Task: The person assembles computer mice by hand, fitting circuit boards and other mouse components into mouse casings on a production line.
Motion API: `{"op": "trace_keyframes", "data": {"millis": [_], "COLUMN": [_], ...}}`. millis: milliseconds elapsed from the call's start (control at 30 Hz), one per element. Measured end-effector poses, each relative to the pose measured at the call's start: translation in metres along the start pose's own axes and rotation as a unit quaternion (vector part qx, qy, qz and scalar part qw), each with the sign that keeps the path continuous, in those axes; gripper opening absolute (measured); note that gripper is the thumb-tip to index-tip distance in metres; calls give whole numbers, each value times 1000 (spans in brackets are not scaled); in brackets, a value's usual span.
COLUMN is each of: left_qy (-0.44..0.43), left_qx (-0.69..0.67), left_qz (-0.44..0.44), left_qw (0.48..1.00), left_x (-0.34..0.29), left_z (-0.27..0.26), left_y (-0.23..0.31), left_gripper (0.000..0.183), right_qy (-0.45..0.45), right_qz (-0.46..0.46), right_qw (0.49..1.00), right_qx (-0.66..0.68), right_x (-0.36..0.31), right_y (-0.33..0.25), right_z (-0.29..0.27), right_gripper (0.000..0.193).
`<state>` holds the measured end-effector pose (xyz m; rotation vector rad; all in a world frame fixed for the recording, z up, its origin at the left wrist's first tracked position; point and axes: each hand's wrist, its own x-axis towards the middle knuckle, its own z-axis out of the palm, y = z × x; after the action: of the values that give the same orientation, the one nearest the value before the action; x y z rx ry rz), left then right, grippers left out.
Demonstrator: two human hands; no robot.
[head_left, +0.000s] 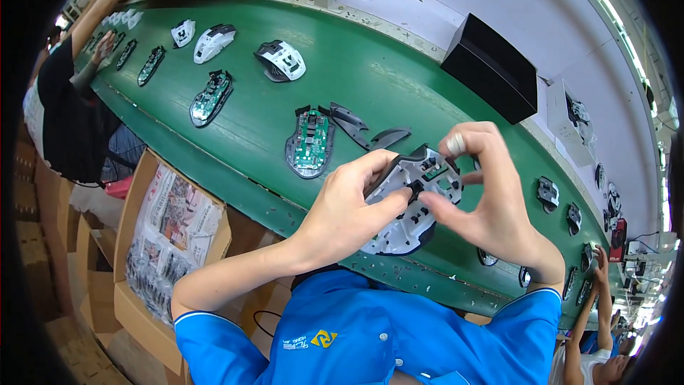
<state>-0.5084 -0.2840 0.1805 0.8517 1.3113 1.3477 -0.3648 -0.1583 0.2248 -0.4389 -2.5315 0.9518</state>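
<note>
A white and black computer mouse shell (400, 234) is held up over the green bench, its hollow inner side with ribs and small black parts facing me. My left hand (350, 203) grips its left side, the thumb pressed on a black part in the middle. My right hand (486, 196) is at the right side, thumb on the inner face and fingers curled at the far edge; a pale wrap circles one finger. Just beyond my left hand lies a mouse base with a green circuit board (312, 139). Beside it rest two dark curved side pieces (349, 125).
More mouse bases (211, 98) and white shells (281, 61) are spread leftward along the green bench (249, 150). A black box (491, 68) stands behind. An open carton (146, 314) of plastic-wrapped parts sits lower left. Other people (68, 100) work at both ends.
</note>
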Motion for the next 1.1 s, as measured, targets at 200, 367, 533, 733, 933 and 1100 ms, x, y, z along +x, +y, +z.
{"op": "trace_keyframes", "data": {"millis": [200,367,533,733,933,1100], "left_qy": [42,105,97,116,94,110], "left_qx": [41,-53,-164,-90,-32,206], "left_qz": [41,40,53,125,162,273], "left_qw": [997,992,980,981,982,933], "left_x": [5,10,12,10,8,-5], "left_z": [-4,-10,1,2,1,-2], "left_y": [-12,-3,-5,-1,-4,8], "left_gripper": [24,18,20,16,30,45], "right_qy": [-57,-34,36,120,167,191], "right_qz": [18,98,64,39,20,35], "right_qw": [998,988,993,986,980,951], "right_qx": [19,114,94,113,108,239], "right_x": [2,-7,-10,-5,-6,-7], "right_y": [0,-5,5,6,3,4], "right_z": [4,11,45,60,55,53], "right_gripper": [68,100,92,82,71,69]}}
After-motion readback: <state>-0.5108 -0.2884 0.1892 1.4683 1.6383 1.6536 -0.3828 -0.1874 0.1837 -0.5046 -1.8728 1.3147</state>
